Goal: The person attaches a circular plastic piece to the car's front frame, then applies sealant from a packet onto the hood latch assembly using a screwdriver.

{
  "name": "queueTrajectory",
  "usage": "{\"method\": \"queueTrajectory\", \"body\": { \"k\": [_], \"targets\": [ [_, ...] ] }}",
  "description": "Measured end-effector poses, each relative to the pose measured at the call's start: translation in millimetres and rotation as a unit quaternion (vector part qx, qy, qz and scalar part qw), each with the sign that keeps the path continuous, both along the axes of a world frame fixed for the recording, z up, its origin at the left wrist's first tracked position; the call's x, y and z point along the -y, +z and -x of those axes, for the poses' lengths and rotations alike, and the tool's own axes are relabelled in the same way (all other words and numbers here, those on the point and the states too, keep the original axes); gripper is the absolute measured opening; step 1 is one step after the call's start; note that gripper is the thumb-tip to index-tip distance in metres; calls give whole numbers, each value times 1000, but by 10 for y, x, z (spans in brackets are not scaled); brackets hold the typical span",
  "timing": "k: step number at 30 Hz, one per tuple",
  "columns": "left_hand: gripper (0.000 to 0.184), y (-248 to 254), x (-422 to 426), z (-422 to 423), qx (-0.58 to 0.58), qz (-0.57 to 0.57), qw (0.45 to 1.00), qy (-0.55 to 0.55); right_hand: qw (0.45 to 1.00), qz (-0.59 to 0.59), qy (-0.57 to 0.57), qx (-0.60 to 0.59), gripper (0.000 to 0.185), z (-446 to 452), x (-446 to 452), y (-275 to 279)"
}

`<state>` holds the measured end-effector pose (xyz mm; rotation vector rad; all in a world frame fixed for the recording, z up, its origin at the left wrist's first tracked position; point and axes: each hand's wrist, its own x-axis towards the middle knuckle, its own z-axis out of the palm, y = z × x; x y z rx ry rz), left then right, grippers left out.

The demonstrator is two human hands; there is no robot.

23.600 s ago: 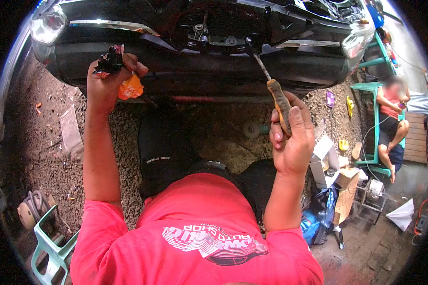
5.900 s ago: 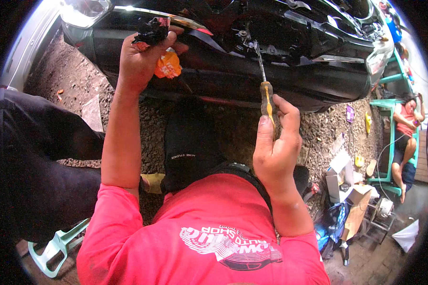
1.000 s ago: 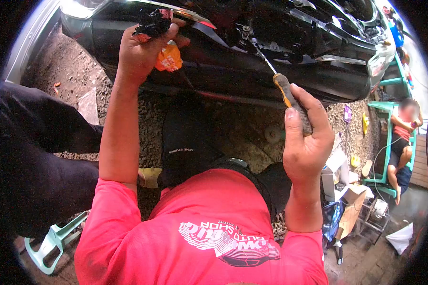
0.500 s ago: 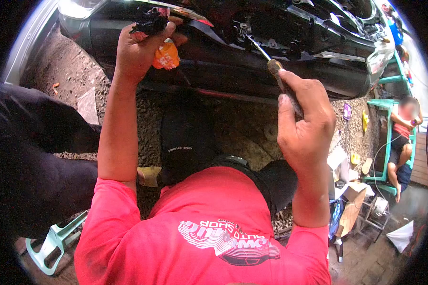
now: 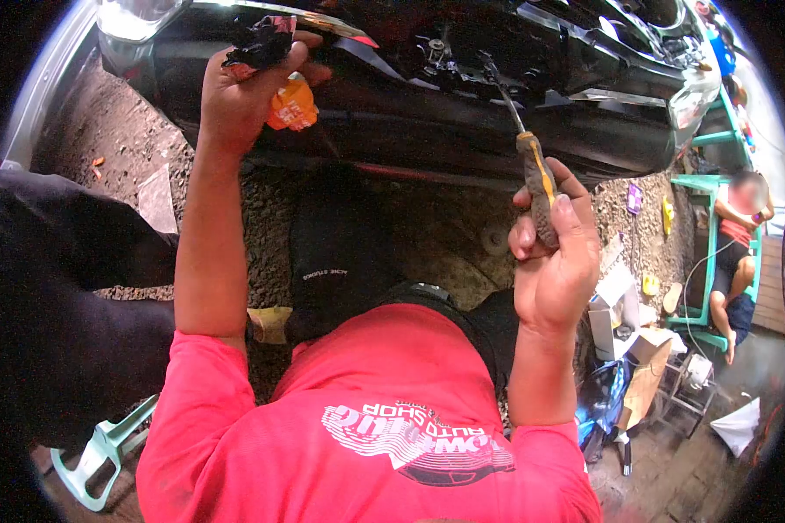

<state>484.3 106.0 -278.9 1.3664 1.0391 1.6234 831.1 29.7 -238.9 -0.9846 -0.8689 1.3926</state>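
Observation:
My left hand (image 5: 240,100) is closed round a crumpled orange wrapper (image 5: 294,105) and a black crumpled piece (image 5: 260,45), in front of the car's dark bumper (image 5: 401,131). In my right hand (image 5: 558,253) is a screwdriver (image 5: 539,179) with a worn brown and yellow handle, held between thumb and fingers. Its shaft points up into the dark opening at the car's front, to the right of a small metal latch part (image 5: 438,52). Whether the tip touches anything there is too dark to tell.
Another person's dark-clothed legs (image 5: 70,288) are close on the left, above a pale green stool (image 5: 100,453). At the right a person (image 5: 738,235) lies on a green bench (image 5: 703,261). Below are an open white box (image 5: 613,309), cardboard (image 5: 644,375) and a blue bag (image 5: 604,397).
The screwdriver has swung more upright and its tip has shifted right, away from the latch part. My right hand has turned and moved slightly down. My left hand keeps its hold.

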Motion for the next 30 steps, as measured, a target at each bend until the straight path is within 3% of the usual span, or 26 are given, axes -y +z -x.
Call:
{"method": "queueTrajectory", "body": {
  "k": [3,5,7,19,26,30],
  "targets": [
    [20,5,15,-25,36,-17,999,1,1000,6,-5,-13,41,-55,25,-19],
    [20,41,27,-1,0,-1,1000,0,1000,2,-8,-17,40,-75,52,-19],
    [21,17,22,11,-10,0,1000,8,998,-7,-28,58,38,-73,90,-16],
    [24,-16,6,-14,12,-19,1000,10,981,-14,-29,190,40,-5,-25,14],
    [23,-44,-27,19,3,-28,1000,5,988,-5,-48,145,34,120,-147,4],
    [23,-52,-24,26,14,-19,1000,1,975,-42,-49,214,32,133,-178,-21]
  ]
}}
